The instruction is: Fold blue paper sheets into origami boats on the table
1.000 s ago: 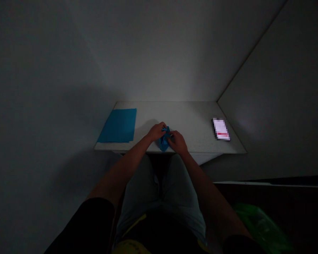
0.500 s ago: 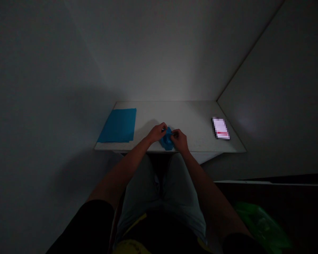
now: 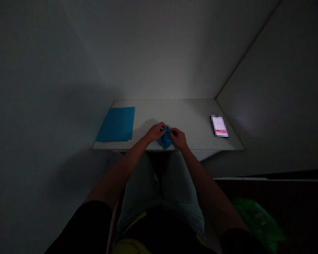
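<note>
A small piece of folded blue paper (image 3: 165,141) is held near the front edge of the white table, its lower end coming to a point toward me. My left hand (image 3: 156,131) pinches its upper left side between thumb and fingers. On the other side, my right hand (image 3: 178,137) has its fingers curled and pinched at the paper's upper right edge. The fingertips partly hide the folds, and the dim light blurs their detail.
Blue sheets (image 3: 116,124) lie stacked on the left of the white table (image 3: 175,107). A phone with a lit, pixelated screen (image 3: 219,126) rests at the right. Walls enclose the table behind and at the sides. Below right is a green plastic bag (image 3: 257,220).
The folded paper's shape has shifted slightly between my fingers, its lower end now more pointed. Both hands keep their pinch. The whole view has moved a little.
</note>
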### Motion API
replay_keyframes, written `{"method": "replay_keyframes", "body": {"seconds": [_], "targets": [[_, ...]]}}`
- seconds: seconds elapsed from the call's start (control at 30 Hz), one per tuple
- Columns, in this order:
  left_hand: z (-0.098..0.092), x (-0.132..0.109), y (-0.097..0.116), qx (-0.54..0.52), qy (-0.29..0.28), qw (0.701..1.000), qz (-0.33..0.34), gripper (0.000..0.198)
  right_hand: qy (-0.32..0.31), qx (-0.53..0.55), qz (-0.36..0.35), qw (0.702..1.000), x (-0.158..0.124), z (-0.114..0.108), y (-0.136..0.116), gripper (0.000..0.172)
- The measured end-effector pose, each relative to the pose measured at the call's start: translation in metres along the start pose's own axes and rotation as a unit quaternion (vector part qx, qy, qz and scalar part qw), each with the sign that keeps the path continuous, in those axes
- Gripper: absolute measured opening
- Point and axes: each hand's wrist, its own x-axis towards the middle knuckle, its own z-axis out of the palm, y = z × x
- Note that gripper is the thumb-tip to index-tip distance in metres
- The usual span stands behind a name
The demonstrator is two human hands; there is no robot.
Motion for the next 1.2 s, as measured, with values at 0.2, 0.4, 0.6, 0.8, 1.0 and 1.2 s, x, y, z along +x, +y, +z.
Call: {"method": "replay_keyframes", "body": {"seconds": [0.2,0.4,0.6,0.8,1.0,1.2], "targets": [[0.002,-0.003,0.003,0.056,-0.027,0.998,-0.002,0.033,0.002,-0.012,0.025,1.000,0.000,-0.001,-0.005,0.036],[-0.003,-0.006,0.012,0.205,-0.018,0.979,-0.006,0.019,0.008,-0.001,0.018,1.000,-0.002,-0.003,-0.010,0.039],[-0.005,0.001,0.014,0.144,0.033,0.988,-0.034,0.009,-0.026,-0.052,0.000,0.998,-0.004,-0.004,-0.015,0.034],[-0.012,0.012,0.024,0.046,0.073,0.994,-0.064,0.007,-0.023,-0.064,0.027,0.997,-0.002,-0.005,-0.017,0.034],[-0.028,0.013,0.031,0.062,0.082,0.990,-0.099,0.013,0.000,-0.006,0.022,1.000,-0.001,-0.007,-0.015,0.036],[-0.020,0.000,0.036,0.125,0.128,0.980,-0.085,0.022,0.032,0.082,0.000,0.996,0.000,-0.006,-0.011,0.041]]}}
